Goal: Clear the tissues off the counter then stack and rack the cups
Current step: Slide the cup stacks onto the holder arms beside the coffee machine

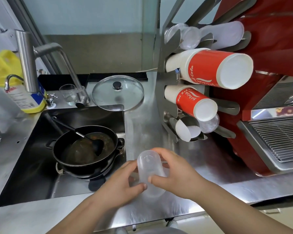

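Observation:
A stack of clear plastic cups [149,168] hangs just above the steel counter [142,119], base pointing away from me. My left hand [123,184] grips its lower left side. My right hand [174,173] wraps it from the right, thumb across the front. A steel cup rack [161,65] stands at the right. It holds a large stack of red paper cups [215,68], a smaller red stack [191,102], clear cups [189,38] at the top and a clear cup [209,124] low down. No tissues are in view.
The sink [32,157] at left holds a dirty black pan [86,149] with a ladle. Behind it are a tap [46,53], a glass [68,94], a glass lid [118,92] and a detergent bottle [25,98]. A red machine with a drip grate [281,139] fills the right.

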Tool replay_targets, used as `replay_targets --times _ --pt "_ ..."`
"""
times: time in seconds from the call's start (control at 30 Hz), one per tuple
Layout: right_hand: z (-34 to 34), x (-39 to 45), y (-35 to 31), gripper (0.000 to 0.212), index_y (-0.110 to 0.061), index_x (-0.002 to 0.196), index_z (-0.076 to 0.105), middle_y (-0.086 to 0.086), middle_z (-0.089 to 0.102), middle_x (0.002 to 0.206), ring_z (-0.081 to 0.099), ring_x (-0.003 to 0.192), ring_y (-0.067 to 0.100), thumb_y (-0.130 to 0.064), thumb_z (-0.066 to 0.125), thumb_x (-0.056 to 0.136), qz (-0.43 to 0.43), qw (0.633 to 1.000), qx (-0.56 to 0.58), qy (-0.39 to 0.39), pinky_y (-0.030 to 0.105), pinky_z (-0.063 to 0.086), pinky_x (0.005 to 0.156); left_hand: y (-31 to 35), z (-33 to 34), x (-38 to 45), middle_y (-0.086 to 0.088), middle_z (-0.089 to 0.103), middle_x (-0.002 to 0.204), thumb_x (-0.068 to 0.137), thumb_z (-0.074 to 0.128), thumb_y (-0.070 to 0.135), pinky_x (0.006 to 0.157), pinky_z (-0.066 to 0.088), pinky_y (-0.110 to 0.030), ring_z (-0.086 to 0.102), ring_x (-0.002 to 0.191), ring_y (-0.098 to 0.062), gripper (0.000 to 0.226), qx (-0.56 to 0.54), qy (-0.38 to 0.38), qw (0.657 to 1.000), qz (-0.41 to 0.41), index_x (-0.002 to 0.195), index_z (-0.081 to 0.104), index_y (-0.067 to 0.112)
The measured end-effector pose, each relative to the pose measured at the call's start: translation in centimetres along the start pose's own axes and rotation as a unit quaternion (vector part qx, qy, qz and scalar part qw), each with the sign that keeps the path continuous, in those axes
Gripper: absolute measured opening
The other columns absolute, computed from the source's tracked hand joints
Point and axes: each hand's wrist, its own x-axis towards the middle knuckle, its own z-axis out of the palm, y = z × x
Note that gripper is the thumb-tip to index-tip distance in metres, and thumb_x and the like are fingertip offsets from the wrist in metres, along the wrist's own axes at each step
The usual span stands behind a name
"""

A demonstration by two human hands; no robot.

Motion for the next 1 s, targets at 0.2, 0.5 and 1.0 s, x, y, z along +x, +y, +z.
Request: replay_targets --times 0.2,0.5,1.0 --pt "-1.9 2.6 -4.1 0.059 -0.042 0.120 0.048 -0.017 0.055 0.119 0.053 0.112 -0.001 -0.051 0.067 0.065 -0.049 0.997 -0.030 0.041 0.032 0.048 0.097 2.9 -2.8 0.7 0.011 0.066 0.111 0.083 0.068 0.018 0.088 0.054 -0.038 0.064 0.104 -0.009 0.043 -0.082 0.057 0.995 0.014 0.116 0.057 0.042" --pt "-7.4 6.3 -14.9 0.057 -0.041 0.125 0.047 -0.018 0.051 0.121 0.051 0.111 -0.001 -0.043 0.070 0.073 -0.162 0.977 -0.073 0.117 0.028 0.046 0.097 11.3 -14.9 3.2 0.017 0.066 0.115 0.085 0.070 0.011 0.090 0.054 -0.034 0.064 0.106 -0.010 0.044 0.013 0.126 0.983 0.132 0.118 0.058 0.039" --pt "-20.0 2.7 -26.2 0.056 -0.044 0.120 0.044 -0.025 0.050 0.117 0.051 0.108 -0.005 -0.038 0.072 0.072 -0.324 0.885 -0.120 0.313 0.012 0.043 0.082 29.9 -24.5 6.6 0.030 0.054 0.126 0.077 0.073 0.025 0.092 0.043 -0.010 0.053 0.119 0.001 0.064 0.156 0.225 0.882 0.383 0.122 0.044 0.060"
